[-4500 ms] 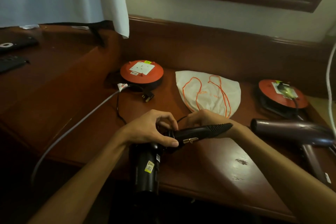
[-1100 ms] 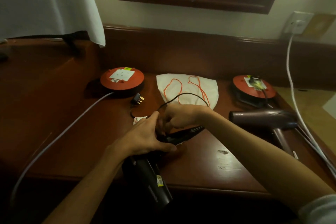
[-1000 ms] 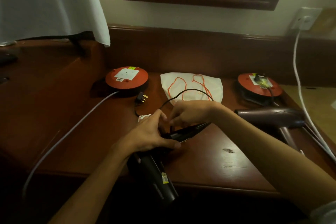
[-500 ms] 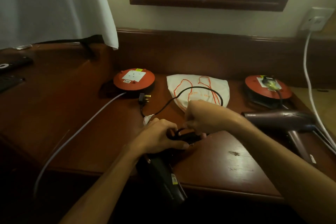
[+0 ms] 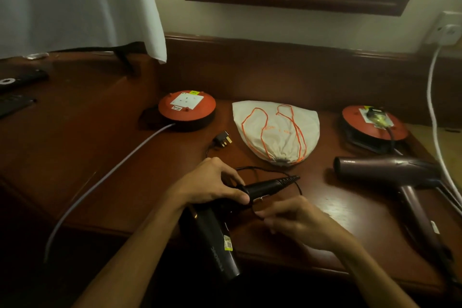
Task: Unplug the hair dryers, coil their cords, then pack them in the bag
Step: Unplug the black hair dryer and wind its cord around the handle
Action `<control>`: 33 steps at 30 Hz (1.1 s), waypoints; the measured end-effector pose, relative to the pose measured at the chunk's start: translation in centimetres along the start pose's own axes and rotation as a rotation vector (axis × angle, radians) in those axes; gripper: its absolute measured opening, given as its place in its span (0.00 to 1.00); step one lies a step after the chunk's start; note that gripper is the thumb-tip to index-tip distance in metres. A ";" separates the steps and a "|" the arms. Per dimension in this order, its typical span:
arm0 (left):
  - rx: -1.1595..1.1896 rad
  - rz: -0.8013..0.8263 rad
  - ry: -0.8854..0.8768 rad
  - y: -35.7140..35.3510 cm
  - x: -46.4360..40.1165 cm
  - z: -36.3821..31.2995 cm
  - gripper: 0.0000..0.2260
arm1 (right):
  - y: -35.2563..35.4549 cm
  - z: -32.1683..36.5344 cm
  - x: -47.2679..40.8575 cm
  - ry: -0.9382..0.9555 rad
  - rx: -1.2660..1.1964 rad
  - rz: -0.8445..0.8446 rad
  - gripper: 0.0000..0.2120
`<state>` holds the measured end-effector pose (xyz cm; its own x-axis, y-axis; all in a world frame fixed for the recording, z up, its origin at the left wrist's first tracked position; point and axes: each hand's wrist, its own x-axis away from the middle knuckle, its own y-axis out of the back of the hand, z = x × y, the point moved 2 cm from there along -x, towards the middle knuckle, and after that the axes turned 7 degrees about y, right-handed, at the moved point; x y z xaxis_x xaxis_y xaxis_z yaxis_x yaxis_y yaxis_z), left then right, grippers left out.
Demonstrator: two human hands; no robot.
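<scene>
A black hair dryer [image 5: 215, 240] lies at the table's front edge, its barrel hanging over it. My left hand [image 5: 212, 184] grips it where the handle [image 5: 270, 185] joins the body. My right hand [image 5: 295, 220] pinches its thin black cord [image 5: 298, 186], which loops around the handle. The cord's plug [image 5: 223, 141] lies loose on the table. A purple hair dryer [image 5: 385, 172] rests at the right, its cord plugged into the right orange reel [image 5: 375, 121]. A white drawstring bag [image 5: 276, 132] with orange strings lies flat behind my hands.
A second orange cable reel [image 5: 187, 107] with an empty socket sits at back left, its grey cable [image 5: 100, 182] trailing off the table [image 5: 100, 132]. A white cable [image 5: 435, 120] drops from a wall socket [image 5: 447, 31]. Dark remotes [image 5: 17, 80] lie far left.
My right hand has carried the cord from behind the handle down to the near side of it, drawing the loop off the bag and closer around the handle. The plug has stayed put.
</scene>
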<state>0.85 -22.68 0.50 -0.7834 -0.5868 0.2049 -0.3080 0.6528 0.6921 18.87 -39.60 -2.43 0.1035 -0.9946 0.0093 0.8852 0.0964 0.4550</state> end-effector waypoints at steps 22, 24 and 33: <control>0.285 0.097 -0.092 -0.1 1.6 -0.4 0.14 | 2.9 -0.4 -5.7 0.002 0.026 0.354 0.12; 0.281 0.093 -0.120 -0.5 1.7 -1.0 0.14 | 3.3 -0.4 -6.4 0.010 0.023 0.504 0.05; -0.141 0.068 -0.250 -2.9 2.0 -3.2 0.22 | 4.8 -2.6 -9.4 -0.338 -0.123 0.720 0.07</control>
<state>1.92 -27.27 1.06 -0.9137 -0.3964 0.0896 -0.1856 0.6032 0.7757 23.30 -29.74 -2.65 0.5420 -0.6430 0.5412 0.6993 0.7022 0.1340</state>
